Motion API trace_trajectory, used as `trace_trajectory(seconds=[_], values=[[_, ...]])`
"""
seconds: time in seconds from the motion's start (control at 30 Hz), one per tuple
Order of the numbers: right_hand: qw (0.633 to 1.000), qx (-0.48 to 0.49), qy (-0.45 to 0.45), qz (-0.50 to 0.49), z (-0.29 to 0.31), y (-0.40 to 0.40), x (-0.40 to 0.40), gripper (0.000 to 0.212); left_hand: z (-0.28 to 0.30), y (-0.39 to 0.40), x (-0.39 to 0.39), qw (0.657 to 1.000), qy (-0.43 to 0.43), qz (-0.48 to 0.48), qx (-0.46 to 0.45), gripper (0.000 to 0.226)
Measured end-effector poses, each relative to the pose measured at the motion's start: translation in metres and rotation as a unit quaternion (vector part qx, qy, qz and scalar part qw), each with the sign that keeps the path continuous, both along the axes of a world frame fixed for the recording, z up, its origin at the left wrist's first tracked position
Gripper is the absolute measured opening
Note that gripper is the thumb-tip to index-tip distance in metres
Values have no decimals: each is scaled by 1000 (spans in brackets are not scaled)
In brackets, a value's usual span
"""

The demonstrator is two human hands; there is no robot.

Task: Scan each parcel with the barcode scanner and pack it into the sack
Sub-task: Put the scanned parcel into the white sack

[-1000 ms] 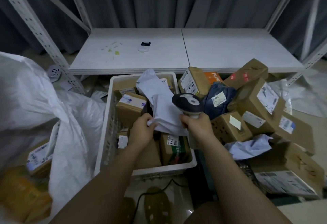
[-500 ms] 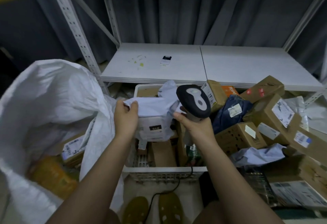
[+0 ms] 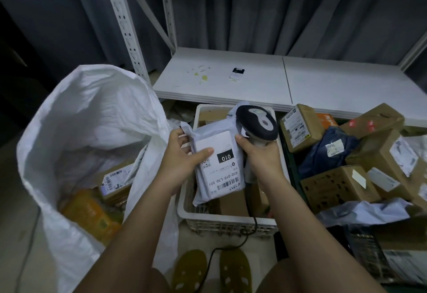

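- Scanning step in hand: grey mailer parcel [image 3: 216, 165] gripped by left hand [image 3: 182, 161], label up, between both hands.
- Barcode scanner [image 3: 257, 126] clutched in right hand [image 3: 261, 156], head above parcel.
- Next, probably: aim at barcode, then drop into sack [image 3: 87, 117] left of left hand.

Both our bare forearms reach forward and slightly inward, wrists close together. Our left hand [image 3: 182, 154] curls its fingers, thumb [image 3: 203, 153] stretched flat across the front. Our right hand [image 3: 260, 154] is clenched, index fingertip extended leftward.
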State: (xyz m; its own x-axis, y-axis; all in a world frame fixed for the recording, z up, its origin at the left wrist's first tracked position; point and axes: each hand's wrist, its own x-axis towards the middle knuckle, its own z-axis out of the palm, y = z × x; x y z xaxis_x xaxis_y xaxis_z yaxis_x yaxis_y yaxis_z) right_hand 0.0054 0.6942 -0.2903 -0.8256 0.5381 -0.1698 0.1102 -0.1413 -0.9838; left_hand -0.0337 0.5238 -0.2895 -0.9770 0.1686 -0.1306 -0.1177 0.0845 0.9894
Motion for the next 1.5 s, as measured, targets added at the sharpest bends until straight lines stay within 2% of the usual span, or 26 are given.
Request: trace_trajectory(seconds=[0.13,0.27,0.33,0.4,0.47,0.57,0.6,0.67,0.73,0.8,0.9,1.0,1.07,1.13,1.17,1.27,1.4,1.5], values=[[999,-12,32,-29,1,1,-1,24,10,-7,-6,993,19,76,85,82],[999,-20,35,-13,-2,-7,2,26,17,-5,-6,967,-32,158,195,59],[998,-52,33,5,-3,-13,2,48,14,-4,-7,961,-65,165,210,52],[997,-74,32,-8,-1,-15,1,63,9,-6,-7,972,-72,144,171,41],[996,-75,31,-32,1,-10,-1,62,6,-10,-7,982,-47,126,130,34],[997,-59,28,-44,3,-1,-1,54,10,-17,-6,994,-22,102,33,36],[997,-50,26,-42,3,1,-1,50,11,-19,-5,997,-34,69,18,45],[997,-48,29,-45,3,5,0,44,7,-24,-2,998,-56,-18,-2,79],[996,-56,37,-64,3,8,1,46,2,-25,-1,997,-59,-46,-22,98],[993,-61,44,-91,4,10,4,49,1,-24,-4,998,-62,-11,13,92],[993,-81,41,-78,1,3,8,52,3,-14,-4,991,-81,41,103,68],[993,-107,37,-37,2,-13,8,64,0,-1,1,983,-109,16,148,63],[992,-114,37,-38,2,-17,6,74,-2,5,3,983,-121,-13,135,57],[989,-131,39,-58,1,-13,3,65,1,8,5,989,-114,-30,85,36],[988,-136,37,-60,3,-9,4,61,3,8,6,991,-113,-30,66,36],[993,-112,29,-19,4,1,8,53,5,5,5,991,-119,-32,48,56],[999,-5,37,34,4,8,12,35,1,2,7,983,-139,-123,3,47],[997,39,52,38,7,8,16,27,-11,8,6,989,-126,-80,-25,53]])
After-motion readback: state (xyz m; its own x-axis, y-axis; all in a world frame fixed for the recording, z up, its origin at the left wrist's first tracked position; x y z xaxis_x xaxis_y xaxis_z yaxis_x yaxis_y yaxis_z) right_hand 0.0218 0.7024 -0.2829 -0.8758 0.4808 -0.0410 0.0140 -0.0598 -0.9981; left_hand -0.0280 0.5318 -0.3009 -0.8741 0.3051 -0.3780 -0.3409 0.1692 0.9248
